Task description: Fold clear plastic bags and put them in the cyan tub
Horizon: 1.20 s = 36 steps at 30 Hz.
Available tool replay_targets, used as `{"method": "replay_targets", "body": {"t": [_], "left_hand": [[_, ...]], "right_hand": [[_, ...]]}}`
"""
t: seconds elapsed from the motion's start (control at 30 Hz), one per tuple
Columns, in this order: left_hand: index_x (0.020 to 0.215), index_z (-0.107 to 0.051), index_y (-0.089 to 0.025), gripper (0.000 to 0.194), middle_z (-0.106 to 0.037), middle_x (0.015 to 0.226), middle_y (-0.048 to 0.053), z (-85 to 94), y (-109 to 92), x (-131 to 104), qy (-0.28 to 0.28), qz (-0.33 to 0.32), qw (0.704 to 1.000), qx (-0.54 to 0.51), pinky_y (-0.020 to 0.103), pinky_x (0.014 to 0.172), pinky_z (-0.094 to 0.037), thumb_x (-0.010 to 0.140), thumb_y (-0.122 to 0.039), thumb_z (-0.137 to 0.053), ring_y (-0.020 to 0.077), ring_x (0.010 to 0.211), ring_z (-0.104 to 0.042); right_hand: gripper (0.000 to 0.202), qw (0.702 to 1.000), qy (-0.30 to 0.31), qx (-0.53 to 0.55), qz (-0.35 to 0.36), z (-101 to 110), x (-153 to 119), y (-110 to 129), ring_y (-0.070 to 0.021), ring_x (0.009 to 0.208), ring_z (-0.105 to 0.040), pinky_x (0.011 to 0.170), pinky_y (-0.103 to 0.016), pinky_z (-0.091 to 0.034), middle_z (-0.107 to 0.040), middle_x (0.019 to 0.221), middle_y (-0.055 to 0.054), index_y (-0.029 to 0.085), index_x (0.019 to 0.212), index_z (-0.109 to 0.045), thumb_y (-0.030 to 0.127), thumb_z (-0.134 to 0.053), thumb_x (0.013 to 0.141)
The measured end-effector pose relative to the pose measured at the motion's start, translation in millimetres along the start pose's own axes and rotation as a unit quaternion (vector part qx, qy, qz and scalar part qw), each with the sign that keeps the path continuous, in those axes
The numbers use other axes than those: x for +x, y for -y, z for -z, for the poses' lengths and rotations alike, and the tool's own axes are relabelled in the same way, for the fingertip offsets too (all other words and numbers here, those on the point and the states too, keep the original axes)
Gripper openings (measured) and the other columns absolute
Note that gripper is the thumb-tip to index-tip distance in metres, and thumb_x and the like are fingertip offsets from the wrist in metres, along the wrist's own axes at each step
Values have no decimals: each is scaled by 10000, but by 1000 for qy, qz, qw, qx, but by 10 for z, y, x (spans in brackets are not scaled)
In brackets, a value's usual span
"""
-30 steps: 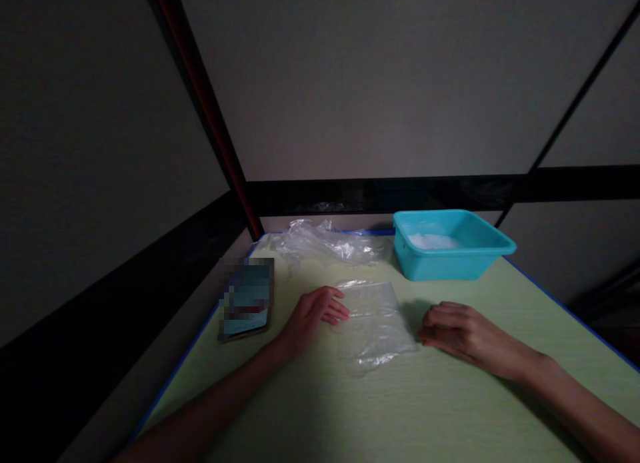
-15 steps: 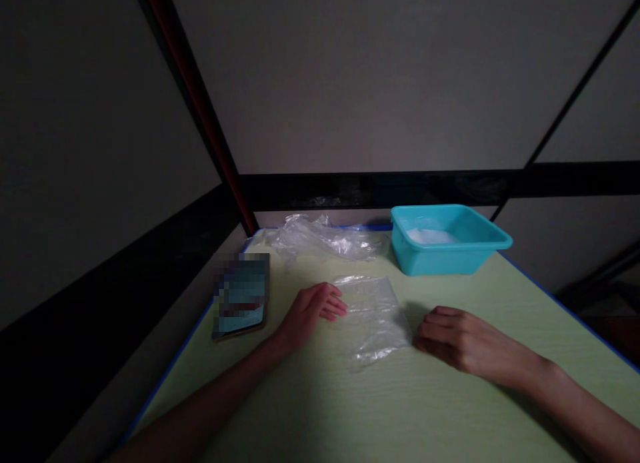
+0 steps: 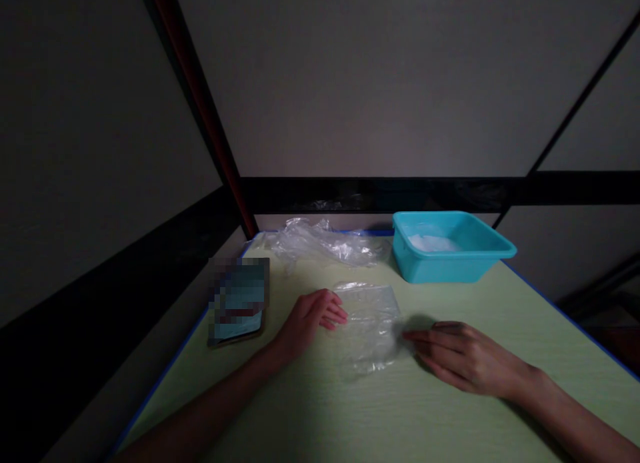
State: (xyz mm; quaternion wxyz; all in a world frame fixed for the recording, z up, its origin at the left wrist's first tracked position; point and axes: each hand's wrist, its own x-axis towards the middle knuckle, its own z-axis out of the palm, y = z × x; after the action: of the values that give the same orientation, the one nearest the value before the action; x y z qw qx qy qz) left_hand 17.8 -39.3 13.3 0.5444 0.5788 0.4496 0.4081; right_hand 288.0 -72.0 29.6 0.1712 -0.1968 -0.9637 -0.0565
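A clear plastic bag (image 3: 373, 330) lies flat and slightly wrinkled on the pale green table (image 3: 340, 423). At its left edge rests my left hand (image 3: 315, 316), fingers stretched out and a little apart, nothing held in it. My right hand (image 3: 463, 356) is on the other side, its index finger extended toward the bag's right edge and the other fingers partly bent. Whether that fingertip touches the film is hard to see. Nothing shows in the right hand.
Behind the bag lies a crumpled heap of clear plastic (image 3: 325, 243). A turquoise basin (image 3: 450, 266) with something white inside stands at the back right. To the left is a phone-like device (image 3: 243, 303), partly blurred out. Wall panels (image 3: 370, 83) border the table's far side.
My right hand has unbent its index finger toward the bag and shifted slightly down. The left hand stays in nearly the same place. The whole view has tilted a little.
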Motion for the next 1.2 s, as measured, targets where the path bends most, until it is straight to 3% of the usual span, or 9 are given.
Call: {"method": "replay_targets", "body": {"t": [0.33, 0.47, 0.7, 1.03, 1.2], "left_hand": [[750, -538, -129, 458, -658, 710, 92, 3, -8, -3, 2, 3, 1000, -1, 240, 510, -451, 758, -566, -399, 185, 634, -632], [751, -539, -126, 454, -658, 708, 96, -1, -13, 0, 0, 3, 1000, 1, 239, 502, -449, 756, -559, -404, 189, 634, -633], [744, -538, -123, 435, -655, 699, 91, 8, 1, -8, -9, -4, 1000, 8, 227, 480, -446, 769, -535, -398, 183, 622, -635], [698, -499, -132, 361, -624, 580, 56, 26, 12, 11, -129, -30, 990, 47, 175, 361, -366, 812, -442, -355, 155, 494, -614], [708, -501, -133, 381, -632, 594, 59, 25, 19, 1, -91, -49, 994, 36, 165, 342, -340, 811, -464, -343, 160, 510, -622]], "right_hand": [[288, 999, 15, -16, 27, -40, 28, -63, -151, 817, -585, 654, -288, -502, -625, 1009, -100, 133, 1088, -545, 156, -332, 895], [316, 1000, 14, -17, 22, -52, 91, -79, -172, 1019, -522, 790, -310, -489, -591, 1095, -96, 134, 1116, -532, 162, -296, 908], [298, 996, 81, -27, 10, -156, 59, -134, -190, 1088, -482, 887, -328, -453, -540, 1170, -111, 99, 1129, -514, 124, -341, 887], [303, 997, 76, -28, 7, -172, 47, -137, -189, 1080, -489, 886, -319, -458, -543, 1169, -104, 95, 1138, -508, 129, -337, 891], [304, 998, 50, -29, 7, -180, 38, -145, -179, 1096, -475, 905, -314, -442, -541, 1174, -98, 102, 1143, -506, 133, -339, 891]]}}
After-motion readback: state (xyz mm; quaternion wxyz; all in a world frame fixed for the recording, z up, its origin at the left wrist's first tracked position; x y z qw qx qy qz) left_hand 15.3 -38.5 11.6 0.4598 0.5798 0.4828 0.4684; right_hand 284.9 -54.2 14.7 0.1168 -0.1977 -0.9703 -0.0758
